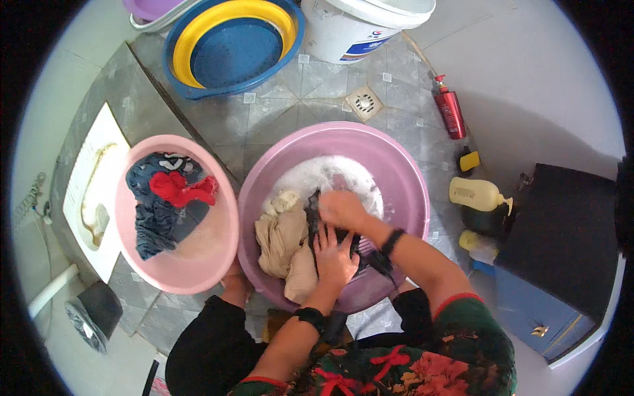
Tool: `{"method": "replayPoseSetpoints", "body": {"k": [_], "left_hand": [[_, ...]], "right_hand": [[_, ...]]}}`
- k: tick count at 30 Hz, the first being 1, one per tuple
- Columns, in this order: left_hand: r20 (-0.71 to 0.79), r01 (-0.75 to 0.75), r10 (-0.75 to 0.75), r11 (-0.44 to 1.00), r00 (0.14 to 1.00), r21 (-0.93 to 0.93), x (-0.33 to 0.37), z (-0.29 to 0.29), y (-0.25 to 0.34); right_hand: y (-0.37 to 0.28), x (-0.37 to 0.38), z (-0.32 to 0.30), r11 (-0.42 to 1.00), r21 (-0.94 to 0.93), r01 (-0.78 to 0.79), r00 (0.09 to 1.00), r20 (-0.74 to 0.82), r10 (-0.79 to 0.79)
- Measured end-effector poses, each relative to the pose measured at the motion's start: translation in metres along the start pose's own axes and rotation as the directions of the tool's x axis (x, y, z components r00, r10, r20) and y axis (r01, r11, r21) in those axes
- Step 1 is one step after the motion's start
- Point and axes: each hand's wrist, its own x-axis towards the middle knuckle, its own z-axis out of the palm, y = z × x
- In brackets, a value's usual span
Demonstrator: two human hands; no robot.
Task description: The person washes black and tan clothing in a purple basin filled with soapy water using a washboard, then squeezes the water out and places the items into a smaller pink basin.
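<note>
Right now, dark cloth (341,235) is pressed by the left hand (335,259) in the round purple plastic basin (415,198), fingers spread flat. Right hand (343,210) is blurred; fingers look curled, but whether cloth is gripped can't be told. Cloth outline is mostly hidden by both hands. Crumpled beige fabric (281,237) is bunched beside it, bubbly white foam (317,173) spread beyond. White bucket (350,33) is cut off by the top edge.
</note>
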Motion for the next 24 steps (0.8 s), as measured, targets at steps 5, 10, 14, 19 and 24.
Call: {"method": "replayPoseSetpoints", "body": {"k": [5, 10, 14, 19, 24], "left_hand": [[0.058, -0.037, 0.037, 0.999, 0.998, -0.004, 0.007, 0.0, -0.004], [0.008, -0.01, 0.01, 1.0, 1.0, -0.02, -0.003, 0.0, 0.006], [0.041, 0.198, -0.197, 0.98, 0.98, -0.032, -0.005, -0.003, 0.01], [0.082, 0.178, -0.188, 0.978, 0.979, 0.112, -0.013, 0.009, -0.003], [0.125, 0.161, -0.168, 0.985, 0.978, 0.064, 0.002, -0.004, 0.013]], "right_hand": [[0.04, -0.018, 0.045, 0.986, -0.1, 0.134, 0.899, -0.407, -0.163], [0.053, 0.043, 0.024, 0.959, -0.13, -0.251, 0.912, -0.364, 0.189], [0.046, -0.009, 0.027, 0.961, 0.183, -0.207, 0.791, -0.547, 0.274], [-0.006, -0.069, 0.01, 0.98, 0.15, 0.132, 0.978, -0.18, -0.104], [0.05, 0.024, 0.009, 0.991, -0.129, 0.044, 0.954, -0.289, -0.08]]}}
